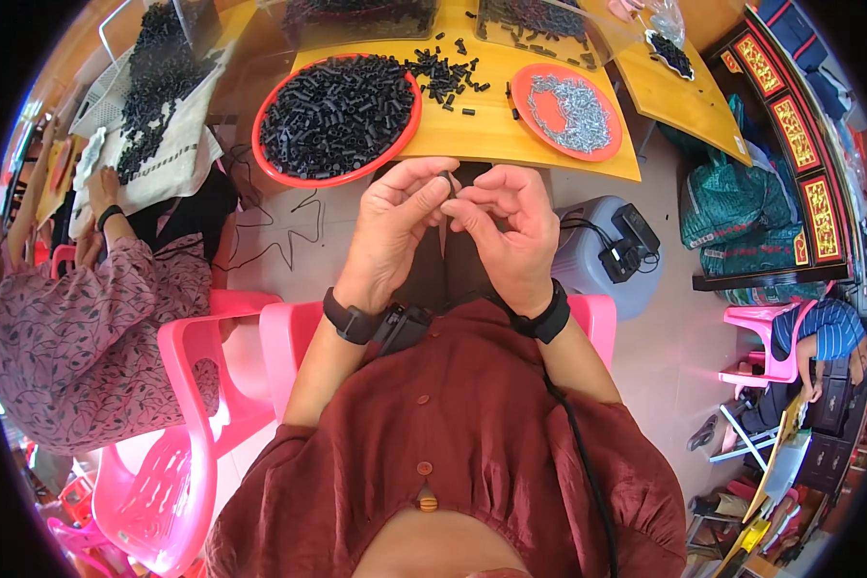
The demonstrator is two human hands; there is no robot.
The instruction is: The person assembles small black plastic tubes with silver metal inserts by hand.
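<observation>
My left hand (392, 226) and my right hand (511, 236) meet in front of the near table edge, fingertips almost touching. The left thumb and forefinger pinch a small dark piece (451, 181), mostly covered by the fingers. The right thumb and forefinger close in on it from the other side; whether they grip the same piece or another tiny one is hidden. Beyond my left hand is a red round basin (358, 179) heaped with short black tubular parts (337, 116). Past my right hand lies an orange-red plate (521, 93) with small silver metal parts (580, 114).
Loose black parts (445, 77) lie on the yellow table (462, 140) between basin and plate. Clear bins stand behind. A person (96, 318) works at left beside a pink chair (197, 405). At right are a grey-blue container (597, 279) with a black adapter and green bags (742, 207).
</observation>
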